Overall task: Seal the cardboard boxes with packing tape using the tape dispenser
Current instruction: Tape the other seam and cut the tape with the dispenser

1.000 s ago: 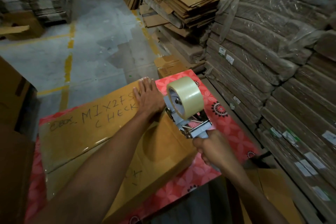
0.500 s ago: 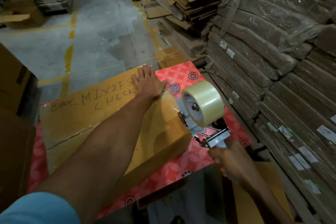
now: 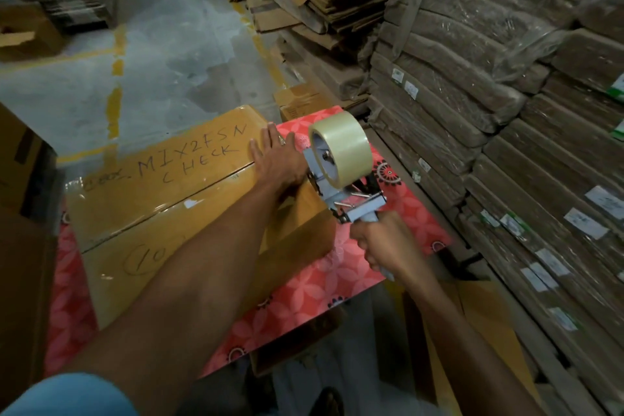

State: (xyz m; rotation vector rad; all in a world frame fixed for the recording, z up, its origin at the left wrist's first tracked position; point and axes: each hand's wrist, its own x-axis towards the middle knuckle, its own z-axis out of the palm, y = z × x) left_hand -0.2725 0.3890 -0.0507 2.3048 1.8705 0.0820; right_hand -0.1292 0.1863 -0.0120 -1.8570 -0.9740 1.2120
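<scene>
Cardboard box (image 3: 162, 213) lies flat on red flowered cloth (image 3: 337, 284), centre seam running toward your left hand (image 3: 275, 160). Left hand: fingers straight, slightly spread, pressing flaps at box's right end. Right hand (image 3: 385, 240): fingers curled round handle of tape dispenser (image 3: 341, 176), its head at box's right edge, near seam end. Step, likely: starting tape run. Next: anchor tape on side wall, draw along seam, keep flaps level.
</scene>
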